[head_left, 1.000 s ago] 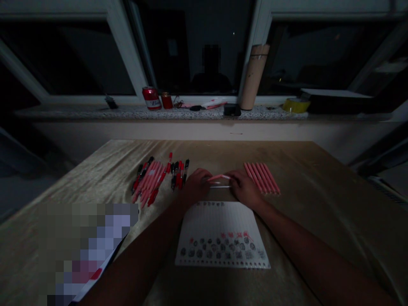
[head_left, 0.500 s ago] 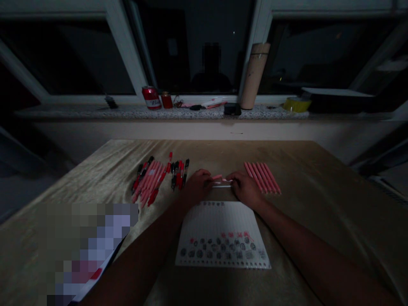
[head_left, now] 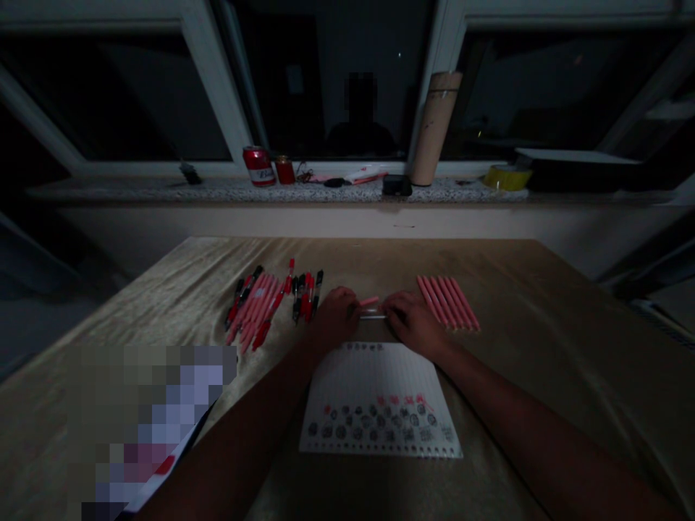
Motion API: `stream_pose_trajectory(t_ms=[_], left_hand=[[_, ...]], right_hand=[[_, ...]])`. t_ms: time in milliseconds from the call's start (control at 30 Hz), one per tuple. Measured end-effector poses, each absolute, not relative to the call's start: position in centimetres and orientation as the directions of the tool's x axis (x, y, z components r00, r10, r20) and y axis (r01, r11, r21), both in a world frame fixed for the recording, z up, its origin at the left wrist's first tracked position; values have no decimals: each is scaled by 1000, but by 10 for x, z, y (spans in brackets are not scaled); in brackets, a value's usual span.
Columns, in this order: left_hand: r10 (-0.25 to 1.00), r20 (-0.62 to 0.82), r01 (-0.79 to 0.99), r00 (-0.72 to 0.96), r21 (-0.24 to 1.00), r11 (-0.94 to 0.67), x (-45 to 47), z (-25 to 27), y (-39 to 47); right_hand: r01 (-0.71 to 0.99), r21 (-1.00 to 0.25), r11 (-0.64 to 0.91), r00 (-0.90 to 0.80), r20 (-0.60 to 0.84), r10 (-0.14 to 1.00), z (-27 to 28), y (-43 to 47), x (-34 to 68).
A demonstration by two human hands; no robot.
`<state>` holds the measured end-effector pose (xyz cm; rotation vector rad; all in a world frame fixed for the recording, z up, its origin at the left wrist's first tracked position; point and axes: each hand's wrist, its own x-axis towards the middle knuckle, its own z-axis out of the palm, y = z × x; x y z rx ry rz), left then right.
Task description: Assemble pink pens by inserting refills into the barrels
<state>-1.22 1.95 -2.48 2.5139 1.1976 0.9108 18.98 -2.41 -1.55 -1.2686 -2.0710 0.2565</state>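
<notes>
Over the table, just beyond the sheet of paper, my left hand [head_left: 337,317] and my right hand [head_left: 413,320] face each other with curled fingers. Between them lies a slim clear-and-white pen part [head_left: 372,315], its ends covered by the fingers. A pink pen part [head_left: 369,300] sticks out from my left fingertips just above it. Whether the two parts are joined is hidden. Right of my right hand is a neat row of pink pens [head_left: 448,302]. Black and red pens [head_left: 307,295] lie left of my left hand.
A lined paper [head_left: 380,394] with black and red marks lies between my forearms. Farther left is a pile of pink, red and black pens [head_left: 255,307]. The windowsill [head_left: 217,189] carries a red can [head_left: 259,166], a cardboard tube [head_left: 434,130] and yellow tape [head_left: 507,178].
My right hand has shifted slightly left, closer to my left hand. Less of the clear-and-white part shows between them. The pens and the paper stay put.
</notes>
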Motion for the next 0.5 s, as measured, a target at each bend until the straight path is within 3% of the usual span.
stream_pose_trajectory(t_ms=[333, 500], left_hand=[[757, 447, 630, 477, 426, -649, -11, -21, 17], [802, 474, 743, 363, 373, -556, -12, -18, 15]], right_hand=[[727, -455, 514, -310, 451, 837, -16, -24, 189], [727, -429, 537, -341, 453, 824, -17, -25, 189]])
